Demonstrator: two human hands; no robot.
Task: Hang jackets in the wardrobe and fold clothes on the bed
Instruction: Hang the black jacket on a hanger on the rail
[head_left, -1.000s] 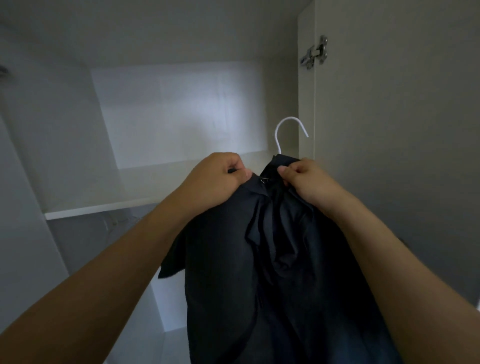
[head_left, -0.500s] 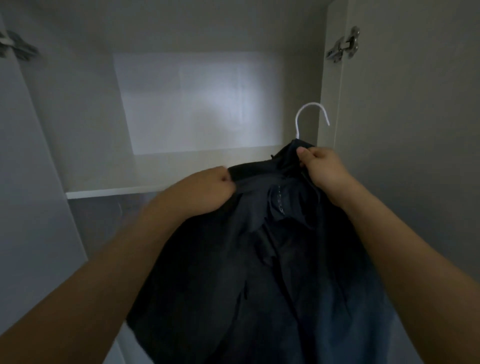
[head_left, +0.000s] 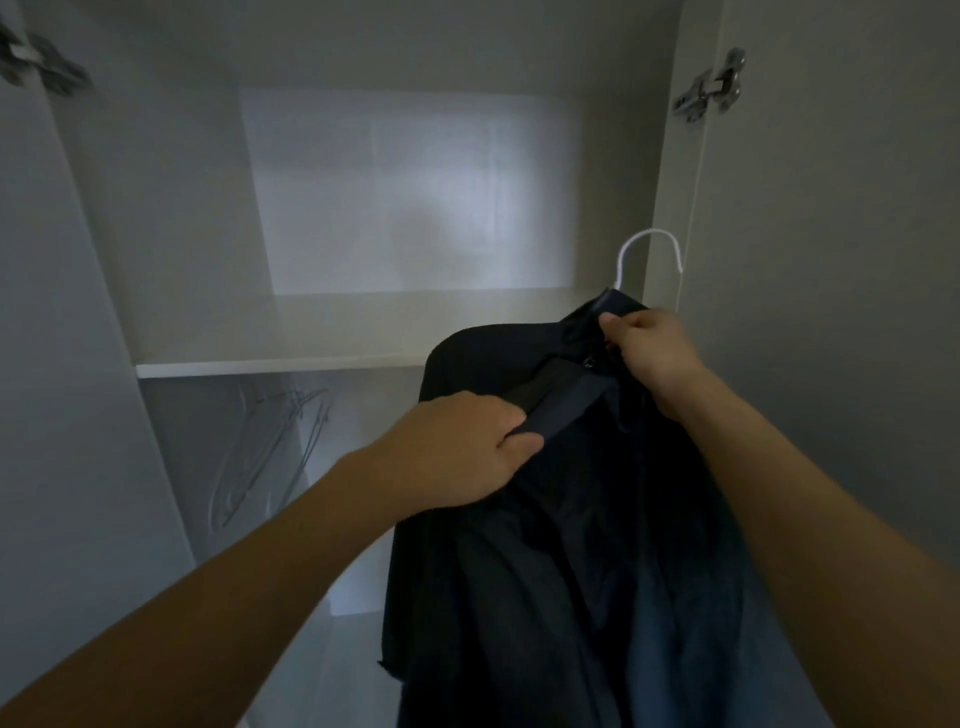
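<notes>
The dark jacket (head_left: 545, 545) looks soft and limp; left hand (head_left: 457, 457) grips its lapel, right hand (head_left: 649, 348) pinches the collar below the hanger (head_left: 647, 254).

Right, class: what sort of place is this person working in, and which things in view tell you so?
Most likely inside an open wardrobe: a white shelf spans it, a door hinge sits at the upper right, and bare hangers hang below the shelf.

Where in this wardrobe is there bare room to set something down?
The shelf is bare from the left wall to the jacket. Below it, empty hangers crowd the left, and the jacket fills the right.
</notes>
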